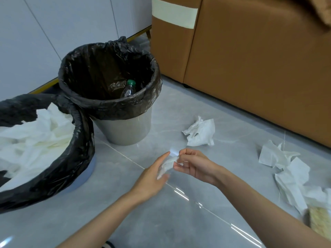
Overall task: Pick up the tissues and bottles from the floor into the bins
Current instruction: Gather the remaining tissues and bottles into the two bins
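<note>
Glossy grey floor tiles (179,221); crinkled shiny black plastic liner (107,108); soft crumpled paper tissues (200,131); smooth tan leather-look sofa (259,68).

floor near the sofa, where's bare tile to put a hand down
Bare tile lies between the grey bin and the crumpled tissue, and across the foreground under both forearms. It is crowded at the right, where a tissue pile spreads below the sofa.

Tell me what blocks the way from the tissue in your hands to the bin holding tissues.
Nothing visible. The held tissue, between the left hand and right hand, has bare floor between it and the tissue bin.
</note>
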